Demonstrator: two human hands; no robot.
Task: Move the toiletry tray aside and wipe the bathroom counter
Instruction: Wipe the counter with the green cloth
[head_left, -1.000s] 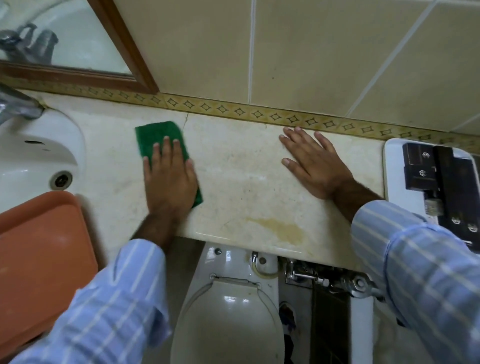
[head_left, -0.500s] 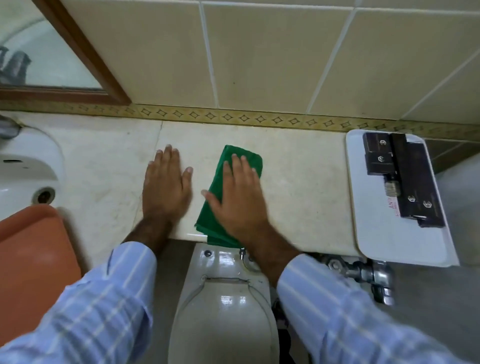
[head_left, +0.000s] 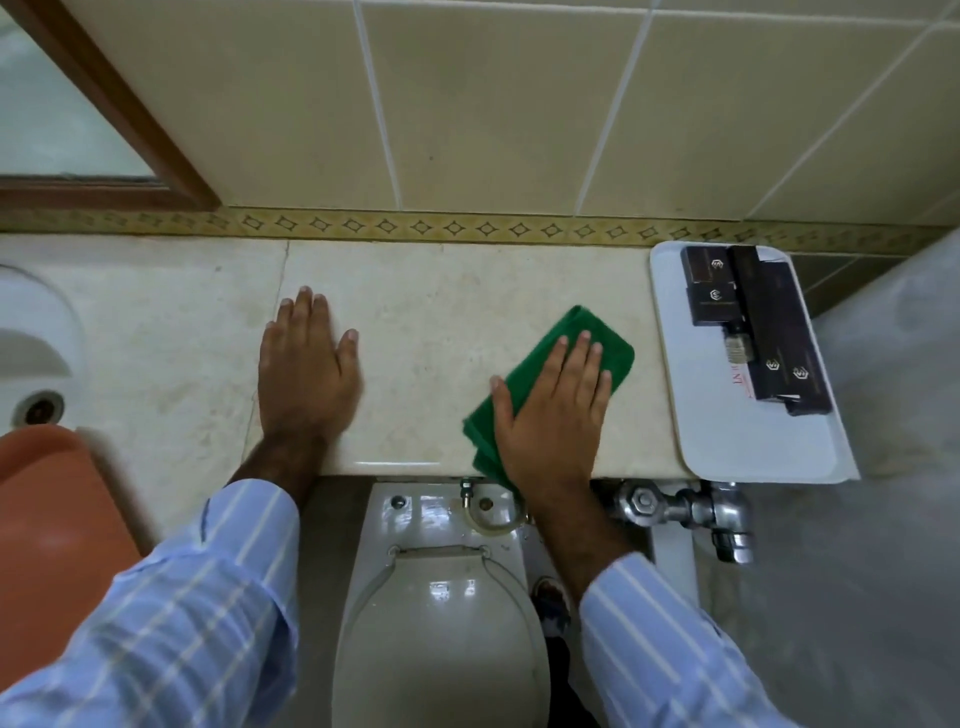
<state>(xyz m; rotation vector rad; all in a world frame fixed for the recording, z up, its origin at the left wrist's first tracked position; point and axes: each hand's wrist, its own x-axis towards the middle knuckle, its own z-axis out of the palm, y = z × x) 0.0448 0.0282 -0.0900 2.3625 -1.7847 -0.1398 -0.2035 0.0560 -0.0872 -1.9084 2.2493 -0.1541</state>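
Observation:
The beige marble counter (head_left: 441, 312) runs along the tiled wall. My right hand (head_left: 550, 415) presses flat on a folded green cloth (head_left: 574, 325) near the counter's front edge, right of centre. My left hand (head_left: 306, 384) lies flat and empty on the counter to the left, fingers spread a little. The white toiletry tray (head_left: 748, 441) sits at the counter's right end, just right of the cloth, and holds several dark boxes (head_left: 779, 332).
A white sink (head_left: 31, 338) is set into the counter at the far left, with an orange tray (head_left: 52, 519) in front of it. Below the counter edge stand a toilet (head_left: 436, 623) and a chrome valve (head_left: 680, 506). A wood-framed mirror (head_left: 130, 119) hangs upper left.
The cloth passed from my left hand to my right hand, which has slid it rightward towards the white tray. My left hand stays flat on the counter.

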